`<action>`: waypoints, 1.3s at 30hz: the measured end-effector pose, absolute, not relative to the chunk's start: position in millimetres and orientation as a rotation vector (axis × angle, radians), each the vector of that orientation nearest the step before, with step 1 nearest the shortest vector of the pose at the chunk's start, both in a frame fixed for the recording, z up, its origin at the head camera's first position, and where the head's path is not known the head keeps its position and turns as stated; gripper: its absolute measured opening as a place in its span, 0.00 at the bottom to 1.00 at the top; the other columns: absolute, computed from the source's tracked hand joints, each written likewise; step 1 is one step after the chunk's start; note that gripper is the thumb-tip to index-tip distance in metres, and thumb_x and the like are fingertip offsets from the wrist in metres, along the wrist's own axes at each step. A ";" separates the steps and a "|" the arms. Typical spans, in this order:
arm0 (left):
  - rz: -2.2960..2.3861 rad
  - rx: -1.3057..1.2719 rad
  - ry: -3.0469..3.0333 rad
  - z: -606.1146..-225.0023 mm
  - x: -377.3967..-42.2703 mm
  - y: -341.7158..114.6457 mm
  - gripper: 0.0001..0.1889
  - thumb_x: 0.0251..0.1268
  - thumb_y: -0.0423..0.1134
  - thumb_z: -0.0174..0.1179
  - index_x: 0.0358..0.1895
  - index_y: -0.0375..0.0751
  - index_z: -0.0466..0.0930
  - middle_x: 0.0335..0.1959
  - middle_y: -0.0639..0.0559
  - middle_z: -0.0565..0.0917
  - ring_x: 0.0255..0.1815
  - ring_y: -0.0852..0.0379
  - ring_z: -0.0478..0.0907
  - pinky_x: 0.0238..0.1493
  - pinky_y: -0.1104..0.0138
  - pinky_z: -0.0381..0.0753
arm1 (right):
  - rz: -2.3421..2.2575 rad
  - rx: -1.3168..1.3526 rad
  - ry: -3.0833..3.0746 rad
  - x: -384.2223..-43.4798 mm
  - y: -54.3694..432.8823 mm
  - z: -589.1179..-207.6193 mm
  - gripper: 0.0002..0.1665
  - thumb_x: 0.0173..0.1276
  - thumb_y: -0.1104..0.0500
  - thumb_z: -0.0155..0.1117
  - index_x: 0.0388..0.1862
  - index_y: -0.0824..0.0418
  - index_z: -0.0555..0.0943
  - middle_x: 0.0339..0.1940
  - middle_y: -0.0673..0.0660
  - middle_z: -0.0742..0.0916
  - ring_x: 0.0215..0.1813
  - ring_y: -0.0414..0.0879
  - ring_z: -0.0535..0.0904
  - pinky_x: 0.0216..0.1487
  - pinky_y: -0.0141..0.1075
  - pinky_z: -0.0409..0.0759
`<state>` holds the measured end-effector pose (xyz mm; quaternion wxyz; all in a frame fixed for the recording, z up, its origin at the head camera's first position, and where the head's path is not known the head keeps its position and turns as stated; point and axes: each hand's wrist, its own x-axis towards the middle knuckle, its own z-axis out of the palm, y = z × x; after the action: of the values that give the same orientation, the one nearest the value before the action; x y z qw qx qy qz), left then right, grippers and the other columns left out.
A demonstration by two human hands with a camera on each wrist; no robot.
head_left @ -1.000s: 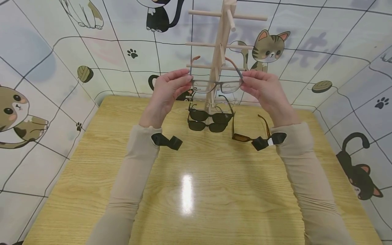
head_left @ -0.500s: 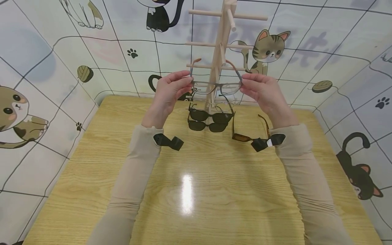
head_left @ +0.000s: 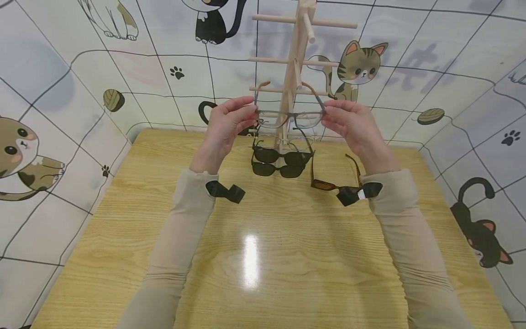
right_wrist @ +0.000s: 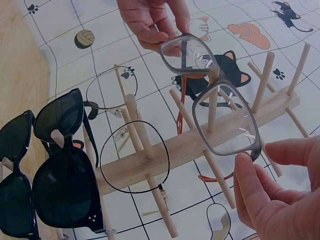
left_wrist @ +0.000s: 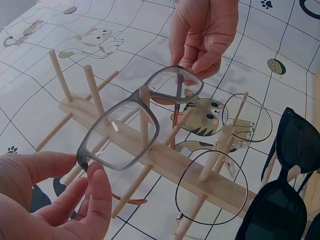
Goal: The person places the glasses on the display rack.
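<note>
Grey-framed eyeglasses (head_left: 291,114) hang level at a peg of the wooden stand (head_left: 297,50), their orange-tipped temples unfolded toward the back. My left hand (head_left: 228,119) pinches the left hinge corner between thumb and fingers. The same corner on the right is pinched by my right hand (head_left: 351,119). In the left wrist view a peg (left_wrist: 145,112) overlaps the bridge. Just below are thin round wire glasses (right_wrist: 168,155) on the stand. Lower still, two pairs of black sunglasses, an upper pair (head_left: 283,156) and a lower pair (head_left: 278,170), sit one under the other.
Brown tortoiseshell glasses (head_left: 324,184) lie with temples unfolded on the wooden table (head_left: 279,256), right of the stand's foot. Bare pegs (head_left: 334,23) stick out higher up the stand. A wall covering (head_left: 164,36) with cat drawings surrounds the table's back and sides.
Both hands have lowered the grey eyeglasses slightly against the stand, and the left hand has shifted a little to the right. The other glasses stay where they were.
</note>
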<state>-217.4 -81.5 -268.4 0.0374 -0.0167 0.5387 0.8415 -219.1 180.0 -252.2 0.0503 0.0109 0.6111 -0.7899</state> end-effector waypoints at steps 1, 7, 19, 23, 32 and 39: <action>2.579 -0.050 1.658 -268.5 -217.3 -81.7 0.15 0.61 0.26 0.60 0.52 0.29 0.77 0.32 0.47 0.81 0.30 0.56 0.80 0.39 0.71 0.81 | -2.406 0.031 1.864 -218.8 179.9 -252.4 0.04 0.62 0.68 0.64 0.36 0.67 0.81 0.32 0.58 0.84 0.32 0.45 0.81 0.40 0.31 0.82; 2.553 -0.049 1.721 -271.2 -215.0 -83.9 0.16 0.64 0.29 0.58 0.54 0.28 0.75 0.32 0.47 0.81 0.31 0.56 0.79 0.43 0.69 0.80 | -2.411 0.017 1.871 -216.2 180.7 -253.1 0.05 0.62 0.68 0.64 0.37 0.68 0.80 0.31 0.57 0.85 0.32 0.45 0.81 0.40 0.31 0.82; 2.492 -0.052 1.840 -285.9 -206.8 -83.4 0.09 0.67 0.33 0.55 0.45 0.30 0.76 0.33 0.46 0.82 0.30 0.57 0.80 0.38 0.71 0.81 | -2.396 0.008 1.876 -207.8 187.8 -258.1 0.07 0.63 0.67 0.64 0.40 0.67 0.80 0.34 0.57 0.85 0.37 0.45 0.82 0.43 0.30 0.81; 2.474 0.009 1.889 -293.5 -201.8 -80.6 0.07 0.67 0.31 0.55 0.43 0.29 0.76 0.31 0.48 0.81 0.28 0.59 0.80 0.37 0.72 0.81 | -2.356 -0.015 1.928 -204.4 190.8 -261.9 0.09 0.63 0.65 0.64 0.42 0.66 0.79 0.36 0.57 0.84 0.39 0.45 0.81 0.44 0.30 0.81; 2.397 0.077 2.021 -310.9 -191.4 -72.6 0.09 0.67 0.30 0.55 0.45 0.26 0.76 0.31 0.47 0.81 0.27 0.60 0.79 0.38 0.69 0.82 | -2.291 -0.018 2.014 -194.9 199.7 -271.4 0.11 0.64 0.63 0.64 0.44 0.65 0.78 0.38 0.56 0.83 0.41 0.44 0.81 0.46 0.29 0.80; 2.409 0.105 2.039 -320.9 -183.3 -64.0 0.09 0.64 0.28 0.56 0.43 0.24 0.76 0.29 0.45 0.80 0.25 0.62 0.79 0.34 0.72 0.81 | -2.225 0.006 2.066 -187.1 208.3 -279.9 0.13 0.64 0.61 0.64 0.46 0.65 0.77 0.39 0.54 0.84 0.42 0.42 0.82 0.47 0.28 0.79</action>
<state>-183.3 -64.0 -320.9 -0.0083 0.0331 0.6456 0.7629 -187.1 208.3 -279.9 0.0524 0.0019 0.6795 -0.7318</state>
